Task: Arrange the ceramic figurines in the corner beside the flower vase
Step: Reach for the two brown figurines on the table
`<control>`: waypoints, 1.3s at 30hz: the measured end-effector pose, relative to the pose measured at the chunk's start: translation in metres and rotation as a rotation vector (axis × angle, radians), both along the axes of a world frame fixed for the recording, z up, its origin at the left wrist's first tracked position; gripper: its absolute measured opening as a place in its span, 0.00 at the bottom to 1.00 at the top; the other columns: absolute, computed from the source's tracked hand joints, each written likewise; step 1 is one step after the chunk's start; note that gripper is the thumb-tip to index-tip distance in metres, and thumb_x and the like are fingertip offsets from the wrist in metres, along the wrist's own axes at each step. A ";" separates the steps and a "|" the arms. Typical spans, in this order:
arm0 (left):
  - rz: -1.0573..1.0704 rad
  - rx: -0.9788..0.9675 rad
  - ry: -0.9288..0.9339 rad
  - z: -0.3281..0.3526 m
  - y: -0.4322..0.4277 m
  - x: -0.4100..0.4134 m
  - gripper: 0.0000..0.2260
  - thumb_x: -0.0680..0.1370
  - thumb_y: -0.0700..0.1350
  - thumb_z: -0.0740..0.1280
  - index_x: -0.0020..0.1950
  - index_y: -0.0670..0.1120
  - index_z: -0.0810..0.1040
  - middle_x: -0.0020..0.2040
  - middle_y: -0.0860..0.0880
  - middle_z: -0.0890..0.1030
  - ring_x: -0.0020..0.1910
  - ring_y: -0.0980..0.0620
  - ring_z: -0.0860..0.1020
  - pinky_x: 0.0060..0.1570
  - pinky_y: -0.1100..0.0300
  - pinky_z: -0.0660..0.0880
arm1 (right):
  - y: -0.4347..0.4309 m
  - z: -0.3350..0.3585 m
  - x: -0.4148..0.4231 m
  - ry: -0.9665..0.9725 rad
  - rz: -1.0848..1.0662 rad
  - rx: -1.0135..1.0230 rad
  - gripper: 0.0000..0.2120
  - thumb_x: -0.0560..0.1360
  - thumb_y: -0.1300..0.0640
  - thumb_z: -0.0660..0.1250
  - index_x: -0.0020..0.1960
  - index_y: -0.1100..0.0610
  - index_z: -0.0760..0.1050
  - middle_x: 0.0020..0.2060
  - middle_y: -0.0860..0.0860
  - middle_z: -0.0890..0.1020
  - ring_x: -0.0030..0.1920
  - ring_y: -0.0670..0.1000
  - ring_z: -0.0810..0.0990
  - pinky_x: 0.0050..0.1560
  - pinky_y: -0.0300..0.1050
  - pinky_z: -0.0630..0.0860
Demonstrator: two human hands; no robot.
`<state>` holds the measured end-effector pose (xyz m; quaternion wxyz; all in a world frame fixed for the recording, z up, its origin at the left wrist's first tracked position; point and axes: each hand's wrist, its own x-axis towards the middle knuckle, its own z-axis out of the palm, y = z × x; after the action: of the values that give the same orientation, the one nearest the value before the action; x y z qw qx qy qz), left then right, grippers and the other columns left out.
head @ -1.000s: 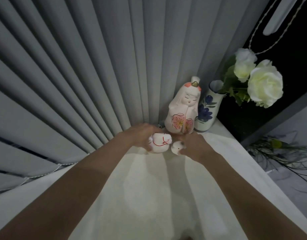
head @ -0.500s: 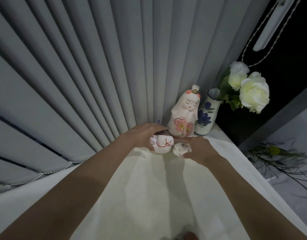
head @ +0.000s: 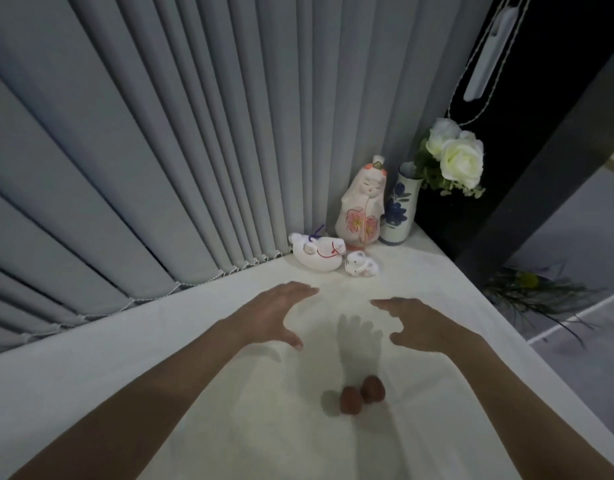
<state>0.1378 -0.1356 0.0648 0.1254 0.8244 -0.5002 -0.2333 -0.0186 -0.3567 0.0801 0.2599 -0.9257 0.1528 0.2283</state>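
Note:
A tall pink-and-white ceramic doll (head: 362, 202) stands in the far corner, right against a white vase with blue flowers (head: 399, 206) holding white roses (head: 459, 157). In front of the doll lie a white animal figurine with a red cord (head: 319, 254) and a small white cat figurine (head: 361, 265), side by side on the white tabletop (head: 160, 341). My left hand (head: 278, 317) and my right hand (head: 420, 323) hover over the table nearer to me, both empty with fingers spread, well short of the figurines.
Grey vertical blinds (head: 160, 150) run along the back edge of the table. Two small brown round objects (head: 361, 396) lie on the table between my forearms. The table's right edge drops to a floor with green stems (head: 527, 289). A blind cord (head: 485, 64) hangs at the upper right.
Both hands have let go of the two small figurines and pulled back toward me. The figurines now sit free in front of the doll. The view has pulled back too.

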 end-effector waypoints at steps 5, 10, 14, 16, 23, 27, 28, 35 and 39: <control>0.056 0.004 0.156 -0.033 0.023 -0.067 0.45 0.63 0.56 0.77 0.74 0.52 0.58 0.74 0.53 0.62 0.72 0.56 0.61 0.69 0.67 0.56 | 0.015 -0.026 -0.051 0.083 -0.042 0.168 0.36 0.68 0.65 0.71 0.72 0.54 0.60 0.68 0.54 0.68 0.65 0.52 0.70 0.55 0.34 0.66; 0.117 -0.031 0.234 -0.061 0.023 -0.122 0.41 0.65 0.56 0.76 0.73 0.52 0.61 0.72 0.52 0.66 0.69 0.55 0.64 0.61 0.73 0.56 | 0.036 -0.053 -0.080 -0.041 -0.111 0.238 0.29 0.64 0.65 0.74 0.63 0.55 0.72 0.55 0.52 0.73 0.61 0.53 0.73 0.60 0.43 0.69; 0.301 -0.193 0.311 -0.073 0.010 -0.147 0.30 0.64 0.49 0.78 0.64 0.50 0.73 0.57 0.50 0.76 0.53 0.53 0.74 0.51 0.71 0.68 | 0.044 -0.067 -0.084 -0.124 -0.169 0.225 0.26 0.64 0.63 0.73 0.61 0.53 0.74 0.56 0.54 0.74 0.58 0.53 0.74 0.56 0.41 0.70; 0.396 -0.245 0.314 -0.079 0.005 -0.153 0.26 0.63 0.47 0.78 0.60 0.47 0.76 0.52 0.50 0.77 0.49 0.53 0.75 0.47 0.73 0.70 | 0.047 -0.070 -0.081 -0.166 -0.171 0.223 0.26 0.63 0.61 0.74 0.60 0.52 0.74 0.55 0.55 0.75 0.56 0.53 0.74 0.57 0.43 0.71; 0.551 -0.389 0.306 -0.087 -0.005 -0.157 0.08 0.64 0.38 0.77 0.40 0.43 0.81 0.40 0.48 0.83 0.42 0.46 0.80 0.47 0.51 0.78 | 0.047 -0.085 -0.073 -0.310 -0.178 0.221 0.18 0.64 0.64 0.72 0.53 0.57 0.79 0.46 0.51 0.73 0.47 0.50 0.75 0.48 0.36 0.69; 0.511 -0.427 0.344 -0.085 -0.008 -0.151 0.09 0.62 0.32 0.75 0.32 0.44 0.79 0.35 0.67 0.80 0.35 0.66 0.76 0.40 0.74 0.71 | 0.041 -0.087 -0.071 -0.370 -0.139 0.253 0.09 0.65 0.64 0.72 0.46 0.61 0.79 0.41 0.47 0.72 0.44 0.50 0.76 0.44 0.36 0.70; 0.491 -0.437 0.312 -0.083 -0.010 -0.147 0.07 0.61 0.32 0.75 0.33 0.42 0.80 0.36 0.69 0.79 0.35 0.69 0.76 0.38 0.77 0.69 | 0.038 -0.086 -0.069 -0.383 -0.134 0.261 0.09 0.65 0.64 0.72 0.46 0.61 0.79 0.40 0.45 0.71 0.43 0.49 0.76 0.43 0.34 0.70; 0.438 -0.446 0.223 -0.041 -0.076 -0.091 0.12 0.65 0.35 0.75 0.47 0.44 0.84 0.41 0.50 0.82 0.40 0.53 0.75 0.38 0.72 0.68 | -0.025 -0.064 -0.037 -0.548 -0.296 0.251 0.10 0.66 0.68 0.73 0.47 0.61 0.80 0.41 0.48 0.75 0.38 0.49 0.77 0.36 0.25 0.69; 0.410 -0.490 0.228 -0.019 -0.140 -0.051 0.10 0.65 0.36 0.74 0.44 0.45 0.84 0.40 0.46 0.82 0.34 0.51 0.74 0.36 0.67 0.70 | -0.075 -0.055 -0.004 -0.651 -0.435 0.210 0.11 0.65 0.67 0.74 0.47 0.61 0.80 0.42 0.51 0.77 0.38 0.50 0.77 0.36 0.25 0.70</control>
<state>0.0865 -0.2752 0.0462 0.4193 0.8217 -0.3481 -0.1667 -0.0226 -0.4319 0.0249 0.4303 -0.8640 0.2309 -0.1225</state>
